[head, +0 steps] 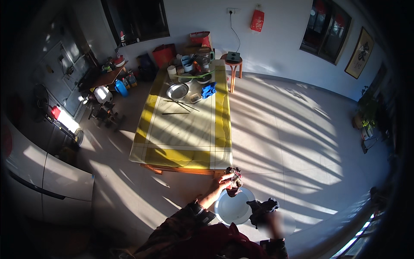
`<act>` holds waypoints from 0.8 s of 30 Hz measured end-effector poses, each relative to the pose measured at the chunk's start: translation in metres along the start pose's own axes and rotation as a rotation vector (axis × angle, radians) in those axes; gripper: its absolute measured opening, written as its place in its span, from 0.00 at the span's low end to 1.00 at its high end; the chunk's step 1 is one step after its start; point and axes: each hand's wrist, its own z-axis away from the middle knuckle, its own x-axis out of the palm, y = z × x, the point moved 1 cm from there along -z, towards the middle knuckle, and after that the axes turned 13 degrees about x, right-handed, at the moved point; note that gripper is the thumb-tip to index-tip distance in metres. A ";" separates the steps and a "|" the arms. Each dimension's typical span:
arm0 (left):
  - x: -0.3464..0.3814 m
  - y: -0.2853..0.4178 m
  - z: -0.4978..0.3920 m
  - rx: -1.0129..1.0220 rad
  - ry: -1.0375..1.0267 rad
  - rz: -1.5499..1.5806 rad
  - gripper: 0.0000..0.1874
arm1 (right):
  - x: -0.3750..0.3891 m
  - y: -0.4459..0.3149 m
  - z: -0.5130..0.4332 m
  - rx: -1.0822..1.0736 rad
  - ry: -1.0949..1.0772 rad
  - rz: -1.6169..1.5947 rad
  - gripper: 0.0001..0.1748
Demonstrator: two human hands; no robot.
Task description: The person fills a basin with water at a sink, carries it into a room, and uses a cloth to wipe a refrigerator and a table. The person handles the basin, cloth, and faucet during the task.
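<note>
Below the near right corner of the table, my left hand (226, 182) grips a crumpled, dark reddish patterned cloth (235, 182) above the rim of a white basin (233, 212). Some liquid seems to lie in the basin, though this is hard to tell. To the right, my right hand (274, 223) is blurred and touches a bunched dark cloth (263, 208); its fingers cannot be made out. Under that hand is a pale round shape, also blurred.
A long table (181, 157) with a yellow and white cover bears a metal bowl (177, 91), chopsticks (181, 105), a blue cloth (209, 90) and several containers. A wooden stool (236, 63) stands by the far wall. At the left is a white cabinet-like appliance (64, 174).
</note>
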 end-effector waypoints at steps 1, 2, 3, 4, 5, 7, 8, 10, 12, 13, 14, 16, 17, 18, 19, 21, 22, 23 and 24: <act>-0.010 -0.004 -0.009 -0.024 0.072 0.132 0.24 | 0.003 0.006 0.001 -0.005 0.113 -0.036 0.19; -0.025 -0.010 -0.025 -0.031 0.063 0.173 0.24 | 0.008 0.012 -0.001 0.013 0.243 0.021 0.19; -0.041 -0.018 -0.040 -0.080 0.060 0.210 0.24 | 0.014 0.017 0.000 -0.003 0.228 -0.026 0.20; -0.057 -0.027 -0.052 -0.055 0.069 0.251 0.23 | 0.022 0.021 0.001 -0.005 0.270 -0.020 0.20; -0.074 -0.038 -0.065 -0.068 0.086 0.288 0.23 | 0.030 0.025 0.004 0.000 0.301 -0.016 0.20; -0.105 -0.066 -0.090 -0.136 0.152 0.518 0.23 | 0.043 0.036 0.016 0.014 0.349 -0.014 0.20; -0.126 -0.078 -0.102 -0.109 0.160 0.353 0.27 | 0.048 0.042 0.023 0.020 0.367 -0.026 0.20; -0.165 -0.100 -0.117 -0.230 0.323 0.129 0.34 | 0.059 0.056 0.033 0.032 0.356 -0.057 0.21; -0.197 -0.112 -0.120 -0.382 0.419 -0.003 0.38 | 0.071 0.070 0.028 0.003 0.268 -0.077 0.22; -0.208 -0.116 -0.114 -0.441 0.416 -0.052 0.39 | 0.077 0.075 0.023 -0.018 0.275 -0.033 0.22; -0.215 -0.117 -0.102 -0.371 0.329 -0.029 0.38 | 0.081 0.075 0.016 -0.027 0.350 0.343 0.21; -0.225 -0.117 -0.074 -0.340 0.203 0.025 0.29 | 0.093 0.069 0.005 -0.160 0.547 0.950 0.20; -0.230 -0.116 -0.056 -0.313 0.147 0.031 0.25 | 0.099 0.060 0.000 -0.327 0.562 1.079 0.18; -0.238 -0.113 -0.039 -0.324 0.106 0.026 0.23 | 0.101 0.052 0.003 -0.174 0.479 0.709 0.17; -0.246 -0.109 -0.017 -0.283 0.058 0.038 0.21 | 0.102 0.042 0.010 -0.022 0.383 0.341 0.16; -0.259 -0.102 0.025 -0.263 0.131 0.302 0.19 | 0.110 0.019 0.030 -0.178 0.228 0.282 0.14; -0.265 -0.099 0.038 -0.380 0.092 0.077 0.19 | 0.112 0.009 0.037 0.007 0.412 0.541 0.15; -0.271 -0.095 0.051 -0.507 0.065 -0.165 0.19 | 0.118 0.004 0.045 0.131 0.567 0.775 0.18; -0.275 -0.089 0.062 -0.531 0.087 -0.184 0.19 | 0.124 0.003 0.059 -0.098 0.406 0.535 0.15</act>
